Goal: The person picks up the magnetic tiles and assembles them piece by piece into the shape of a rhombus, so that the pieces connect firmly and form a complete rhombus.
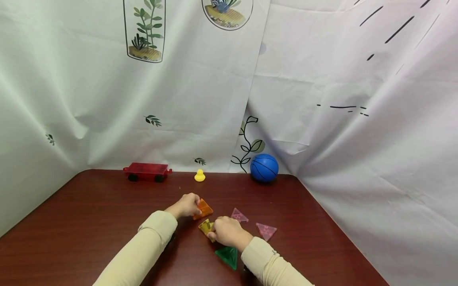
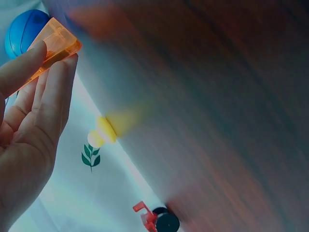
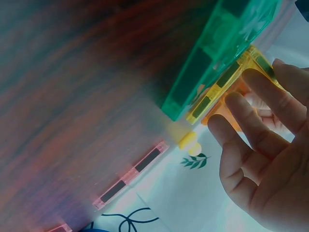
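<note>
My left hand [image 1: 187,205] pinches an orange translucent triangular magnetic tile [image 1: 204,209] between thumb and fingers; the left wrist view shows the orange tile [image 2: 57,42] tilted in that grip. Close by, my right hand [image 1: 229,231] holds a yellow triangular magnetic tile [image 1: 205,226], with thumb and index finger at its corner in the right wrist view, where the yellow tile [image 3: 224,83] is partly covered by the fingers. A green triangular tile [image 1: 229,256] lies just below the right hand. Two pink triangular tiles [image 1: 239,215] [image 1: 266,231] lie to its right.
Along the back edge of the brown table [image 1: 89,222] stand a red wheeled toy car base [image 1: 147,170], a yellow rubber duck [image 1: 199,175] and a blue ball [image 1: 264,168]. White printed cloth [image 1: 200,99] hangs behind and at both sides.
</note>
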